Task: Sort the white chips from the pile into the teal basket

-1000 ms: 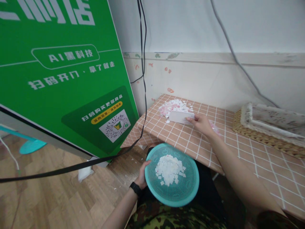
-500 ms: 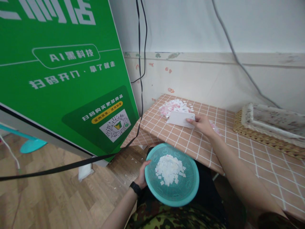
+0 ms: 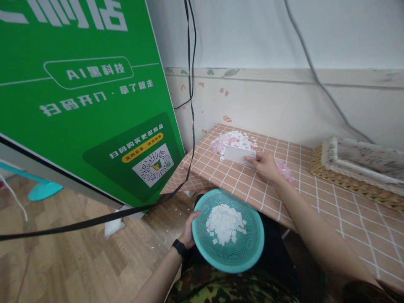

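Observation:
My left hand (image 3: 190, 230) grips the left rim of a round teal plastic colander (image 3: 249, 252), held over my lap just below the table edge. A heap of small white paper-like pieces (image 3: 224, 223) lies in its middle. On the table, my right hand (image 3: 265, 165) pinches the right end of a flat white card (image 3: 237, 155). The card stands tilted against the near side of a pile of white and pink pieces (image 3: 232, 139), hiding part of it. A smaller group of pink pieces (image 3: 285, 171) lies right of my right hand, partly behind the wrist.
A brown checked cloth covers the table (image 3: 318, 202). At its right stands a lined wicker basket (image 3: 356, 181) by the wall. A large green panel (image 3: 94, 139) rises on the left. A black strap (image 3: 192, 126) hangs across in front. White scraps and a bag (image 3: 113, 227) lie on the floor.
The card in my right hand has moved slightly away from me and tipped more upright against the pile. More of the pink group shows. My left hand and the colander stay put.

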A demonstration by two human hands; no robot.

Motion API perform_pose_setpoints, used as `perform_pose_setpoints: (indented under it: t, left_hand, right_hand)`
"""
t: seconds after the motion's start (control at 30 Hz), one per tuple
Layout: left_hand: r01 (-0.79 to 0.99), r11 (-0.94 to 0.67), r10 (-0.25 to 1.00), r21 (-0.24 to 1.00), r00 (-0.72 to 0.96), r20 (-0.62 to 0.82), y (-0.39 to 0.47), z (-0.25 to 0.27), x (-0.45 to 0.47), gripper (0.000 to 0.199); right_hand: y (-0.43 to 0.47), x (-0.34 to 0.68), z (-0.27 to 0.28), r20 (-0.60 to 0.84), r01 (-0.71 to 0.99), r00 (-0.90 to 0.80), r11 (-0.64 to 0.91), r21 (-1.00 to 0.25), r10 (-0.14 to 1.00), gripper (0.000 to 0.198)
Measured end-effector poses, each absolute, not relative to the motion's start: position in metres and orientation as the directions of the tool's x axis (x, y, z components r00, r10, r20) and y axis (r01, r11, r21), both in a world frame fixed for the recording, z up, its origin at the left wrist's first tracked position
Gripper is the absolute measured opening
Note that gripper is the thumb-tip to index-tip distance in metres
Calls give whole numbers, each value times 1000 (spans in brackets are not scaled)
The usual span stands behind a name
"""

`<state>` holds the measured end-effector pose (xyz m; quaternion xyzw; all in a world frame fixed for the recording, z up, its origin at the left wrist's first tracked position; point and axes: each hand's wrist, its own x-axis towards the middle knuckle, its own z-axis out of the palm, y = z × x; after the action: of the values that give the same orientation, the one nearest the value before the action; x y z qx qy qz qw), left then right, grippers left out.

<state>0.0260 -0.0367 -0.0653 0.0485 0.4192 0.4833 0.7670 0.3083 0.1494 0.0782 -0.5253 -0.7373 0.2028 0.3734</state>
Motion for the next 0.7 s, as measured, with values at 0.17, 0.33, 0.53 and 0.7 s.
perform_pose_setpoints:
  t: [0.17, 0.33, 0.53, 0.7]
  left_hand:
    - [-711, 521, 789, 473, 190, -584, -38, -70, 24, 29]
    - [-700, 519, 796, 491, 186, -576, -38, -70, 24, 29]
    - [-691, 519, 792, 504, 167, -587, -37, -67, 25, 30]
    - [-695, 521, 789, 496, 171, -590, -37, -68, 25, 27]
  right_hand:
    - [148, 308, 80, 317, 577, -187, 365, -731, 930, 41]
    - [149, 308, 79, 315, 560, -153, 345, -753, 937, 43]
    - [144, 302, 78, 320, 515, -163, 357, -779, 933, 45]
    - [143, 289, 82, 355, 552, -169, 386, -739, 920, 43]
